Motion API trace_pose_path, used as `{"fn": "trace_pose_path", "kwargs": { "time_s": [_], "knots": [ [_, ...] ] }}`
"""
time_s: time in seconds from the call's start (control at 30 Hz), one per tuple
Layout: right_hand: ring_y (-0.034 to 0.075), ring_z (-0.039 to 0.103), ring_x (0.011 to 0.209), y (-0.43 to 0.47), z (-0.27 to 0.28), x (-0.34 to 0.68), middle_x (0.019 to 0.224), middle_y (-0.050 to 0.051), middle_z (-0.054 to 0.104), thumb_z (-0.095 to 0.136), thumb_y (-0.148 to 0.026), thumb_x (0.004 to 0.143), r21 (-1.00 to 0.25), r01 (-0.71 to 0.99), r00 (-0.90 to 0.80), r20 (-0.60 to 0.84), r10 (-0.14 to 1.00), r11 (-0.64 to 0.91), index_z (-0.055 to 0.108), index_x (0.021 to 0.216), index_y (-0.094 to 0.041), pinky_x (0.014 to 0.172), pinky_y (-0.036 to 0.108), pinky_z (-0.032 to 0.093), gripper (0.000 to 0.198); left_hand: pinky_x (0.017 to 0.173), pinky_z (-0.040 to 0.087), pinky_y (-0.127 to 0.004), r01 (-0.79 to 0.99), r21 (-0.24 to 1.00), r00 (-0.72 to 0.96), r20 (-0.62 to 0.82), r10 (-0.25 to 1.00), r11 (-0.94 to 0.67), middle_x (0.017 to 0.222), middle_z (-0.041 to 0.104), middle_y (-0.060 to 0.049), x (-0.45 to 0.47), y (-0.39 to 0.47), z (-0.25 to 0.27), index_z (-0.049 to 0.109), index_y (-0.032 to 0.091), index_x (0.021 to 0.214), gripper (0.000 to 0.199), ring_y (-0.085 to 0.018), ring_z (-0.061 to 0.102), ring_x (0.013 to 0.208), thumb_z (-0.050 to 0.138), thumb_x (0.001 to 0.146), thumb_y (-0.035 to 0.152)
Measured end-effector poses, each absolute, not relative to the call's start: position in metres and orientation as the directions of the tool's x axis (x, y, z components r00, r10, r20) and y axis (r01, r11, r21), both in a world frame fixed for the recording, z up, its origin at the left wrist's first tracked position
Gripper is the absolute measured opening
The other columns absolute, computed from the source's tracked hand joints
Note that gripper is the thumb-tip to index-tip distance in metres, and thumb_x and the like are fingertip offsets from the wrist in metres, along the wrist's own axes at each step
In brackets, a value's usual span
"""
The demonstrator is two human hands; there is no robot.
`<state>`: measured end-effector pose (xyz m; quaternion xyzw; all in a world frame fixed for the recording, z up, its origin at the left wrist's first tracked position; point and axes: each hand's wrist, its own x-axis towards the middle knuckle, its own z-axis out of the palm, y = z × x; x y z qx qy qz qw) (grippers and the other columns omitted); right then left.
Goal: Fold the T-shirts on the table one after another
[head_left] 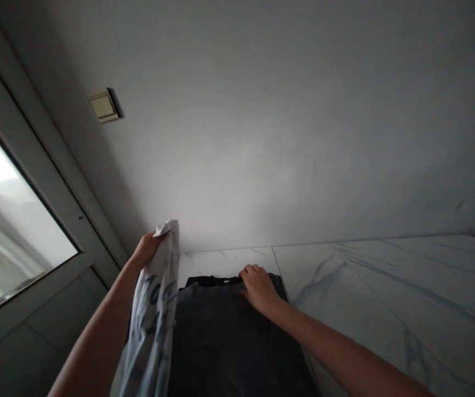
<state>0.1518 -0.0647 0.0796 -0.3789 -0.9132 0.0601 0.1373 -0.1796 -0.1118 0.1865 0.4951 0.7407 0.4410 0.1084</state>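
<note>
My left hand [148,248] is closed round the upper edge of a white, creased piece with dark lettering [154,303], raised at the left; whether it is cloth or plastic I cannot tell. A black shirt [229,331] lies flat with its neckline at the far end, where a small pale label shows. At the right of that neckline, my right hand [259,284] has its fingers curled on the fabric. The white piece hangs along the shirt's left side and covers that edge. The near end of both runs out of view.
White marble-patterned tiles [357,292] lie under the shirt and stretch to the right. A grey wall [282,138] rises behind, bearing a light switch [103,106]. At the left stands a framed door [67,215] with a bright glass pane [9,209].
</note>
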Motion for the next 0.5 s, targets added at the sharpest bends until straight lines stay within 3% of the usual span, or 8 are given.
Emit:
{"fn": "trace_pose_path", "kwargs": {
  "time_s": [0.17, 0.33, 0.43, 0.5],
  "knots": [
    [0.03, 0.056, 0.109, -0.05, 0.068, 0.17, 0.11, 0.012, 0.065, 0.071, -0.023, 0.08, -0.19, 0.698, -0.678, 0.133, 0.723, 0.69, 0.068, 0.104, -0.016, 0.093, 0.039, 0.042, 0.025, 0.074, 0.048, -0.028, 0.785, 0.571, -0.453, 0.263, 0.852, 0.242, 0.083, 0.073, -0.004, -0.191, -0.061, 0.143, 0.071, 0.016, 0.098, 0.04, -0.025, 0.065, 0.09, 0.058, 0.078, 0.048],
    [0.028, 0.056, 0.11, -0.048, 0.061, 0.185, 0.116, 0.011, 0.062, 0.076, -0.028, 0.077, -0.241, 0.733, -0.604, 0.201, 0.771, 0.637, 0.065, 0.108, -0.019, 0.093, 0.039, 0.043, 0.034, 0.088, 0.044, -0.039, 0.843, 0.379, -0.485, 0.224, 0.846, 0.383, 0.105, 0.072, -0.012, -0.166, -0.05, 0.087, 0.067, 0.022, 0.112, 0.034, -0.031, 0.061, 0.105, 0.055, 0.084, 0.038],
    [0.033, 0.055, 0.112, -0.044, 0.054, 0.193, 0.12, 0.016, 0.06, 0.078, -0.044, 0.072, -0.266, 0.804, -0.502, 0.177, 0.846, 0.532, 0.061, 0.115, -0.016, 0.092, 0.043, 0.043, 0.054, 0.102, 0.035, -0.047, 0.919, 0.163, -0.393, 0.349, 0.851, 0.358, 0.127, 0.061, -0.014, -0.135, -0.058, 0.07, 0.06, 0.02, 0.123, 0.04, -0.033, 0.05, 0.119, 0.055, 0.084, 0.028],
    [0.034, 0.056, 0.111, -0.038, 0.049, 0.195, 0.118, 0.017, 0.061, 0.077, -0.054, 0.07, -0.308, 0.831, -0.455, 0.101, 0.885, 0.463, 0.061, 0.115, -0.014, 0.089, 0.041, 0.044, 0.062, 0.105, 0.032, -0.048, 0.958, -0.001, -0.26, 0.417, 0.871, 0.286, 0.131, 0.058, -0.013, -0.111, -0.069, 0.067, 0.057, 0.019, 0.125, 0.04, -0.03, 0.048, 0.12, 0.05, 0.087, 0.024]
  ]
}}
